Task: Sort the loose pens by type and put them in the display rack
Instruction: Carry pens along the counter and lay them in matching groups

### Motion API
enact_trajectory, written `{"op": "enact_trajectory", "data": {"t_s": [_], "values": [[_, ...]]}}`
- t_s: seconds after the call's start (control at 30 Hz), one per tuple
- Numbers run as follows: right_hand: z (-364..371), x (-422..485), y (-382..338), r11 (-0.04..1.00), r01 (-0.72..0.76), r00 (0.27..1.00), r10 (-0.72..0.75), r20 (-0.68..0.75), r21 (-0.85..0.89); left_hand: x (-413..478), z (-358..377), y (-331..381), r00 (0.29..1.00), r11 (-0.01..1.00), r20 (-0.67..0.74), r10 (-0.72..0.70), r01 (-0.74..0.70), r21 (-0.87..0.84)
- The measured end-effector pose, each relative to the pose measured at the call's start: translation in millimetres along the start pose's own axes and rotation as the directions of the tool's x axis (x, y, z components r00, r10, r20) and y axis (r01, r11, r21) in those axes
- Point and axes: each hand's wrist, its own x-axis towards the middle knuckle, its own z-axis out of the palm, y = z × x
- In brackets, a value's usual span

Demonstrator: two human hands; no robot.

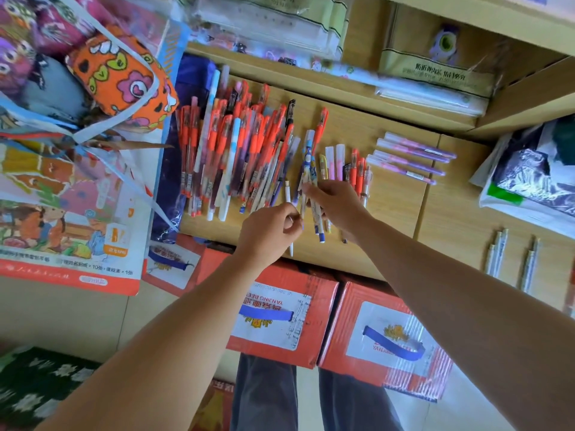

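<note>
Loose stock: orange-capped pens [236, 144], clear barrels, barcoded. Slim white pen [287, 192] pinched in left hand [270, 234]. Several blue-patterned pens [309, 163] grasped by right hand [337, 203].

Orange-capped pens [217, 144] are heaped on the tabletop [398, 194], too many to count. There are four or five purple pens [413, 154] and four pale slim pens [497, 256] in two pairs. One white pen [287, 191] is in the left hand [267, 231]'s grip, several patterned pens [308, 163] in the right hand [337, 203]'s. I count at least three red cartons [280, 315].
</note>
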Motion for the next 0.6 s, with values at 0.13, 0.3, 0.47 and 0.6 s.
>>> {"op": "enact_trajectory", "data": {"t_s": [0.13,0.3,0.47,0.6], "values": [[-11.4,-4.4,10.8,1.000,-0.006,0.998,0.008,-0.067,0.024,2.9,3.6,-1.0,0.986,0.977,-0.027,-0.164,0.166,0.135],[-35.7,-14.9,33.4,1.000,-0.027,0.993,0.028,-0.116,0.010,10.7,19.7,8.2,0.939,0.893,-0.039,-0.341,0.337,0.299],[-64.3,-27.6,62.0,1.000,-0.009,0.983,0.005,-0.186,-0.020,9.3,23.4,20.1,0.913,0.888,-0.115,-0.390,0.407,0.216],[-96.7,-41.4,92.1,0.999,-0.032,0.947,0.033,-0.320,0.008,1.8,22.9,39.5,0.913,0.923,-0.295,-0.281,0.341,0.178]]}}
